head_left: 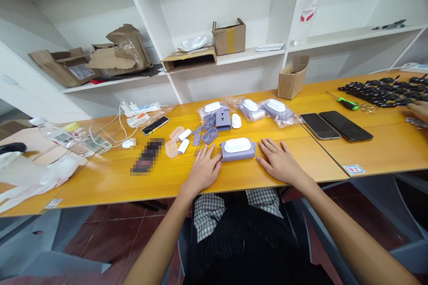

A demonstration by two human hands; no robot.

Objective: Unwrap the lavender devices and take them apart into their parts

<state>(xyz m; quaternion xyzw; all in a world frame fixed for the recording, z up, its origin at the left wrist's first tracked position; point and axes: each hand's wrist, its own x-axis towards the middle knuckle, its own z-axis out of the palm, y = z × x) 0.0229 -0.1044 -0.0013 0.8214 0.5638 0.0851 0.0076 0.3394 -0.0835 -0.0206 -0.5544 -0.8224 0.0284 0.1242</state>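
A lilac plastic pack with a white oval lid (238, 150) lies flat on the yellow wooden table (100, 182), directly in front of me. My left hand (202, 170) rests palm down to its left, with the fingertips close to the pack's left edge. My right hand (277, 162) lies flat on the other side, fingers spread, just off the right edge. Neither hand holds anything. Nearer the back, several lilac parts (214, 127) and bagged white-lidded packs (262, 110) are scattered, with small pink trays (174, 141) left of them.
Two dark phones (336, 127) lie to the right, beyond them a green-handled screwdriver (347, 103) and a heap of black pieces (384, 91). A co-worker's hand (417, 109) enters at the right edge. White shelves with cardboard boxes (229, 38) stand behind the table.
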